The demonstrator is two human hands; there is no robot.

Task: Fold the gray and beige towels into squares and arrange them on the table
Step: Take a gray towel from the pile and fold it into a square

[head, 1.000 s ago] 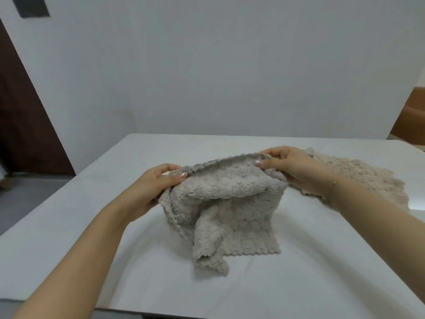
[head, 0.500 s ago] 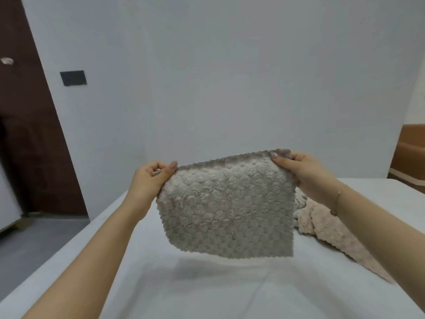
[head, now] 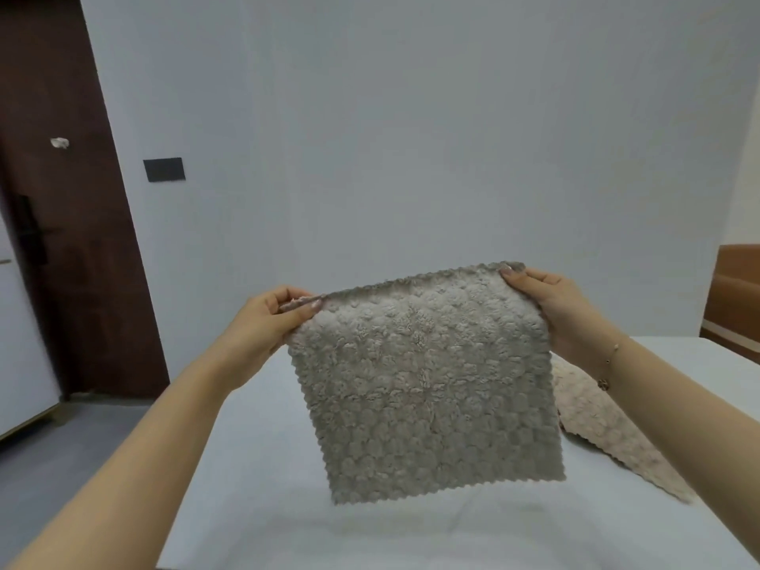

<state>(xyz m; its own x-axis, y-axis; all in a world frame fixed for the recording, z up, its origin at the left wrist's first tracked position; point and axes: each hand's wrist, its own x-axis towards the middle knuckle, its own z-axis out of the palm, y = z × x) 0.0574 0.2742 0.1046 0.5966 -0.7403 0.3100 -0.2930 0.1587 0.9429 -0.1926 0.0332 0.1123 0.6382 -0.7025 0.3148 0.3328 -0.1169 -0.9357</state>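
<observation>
At the far left stands a dark door (head: 61, 199), with a black plate (head: 163, 169) on the white wall (head: 411, 117) beside it. The left hand (head: 263, 327) pinches the upper left corner of the gray towel (head: 419, 384), thumb in front and fingers (head: 283, 296) curled behind the edge. The towel hangs open and flat in the air above the white desk (head: 255, 487), its top edge tilted (higher on the right), clear of the surface. The right hand (head: 555, 310) clamps the upper right corner, thumb on the near side, with a thin bracelet (head: 608, 364) on its wrist. Behind and right of the gray one, the beige towel (head: 608, 438) lies rumpled on the desk, partly hidden.
</observation>
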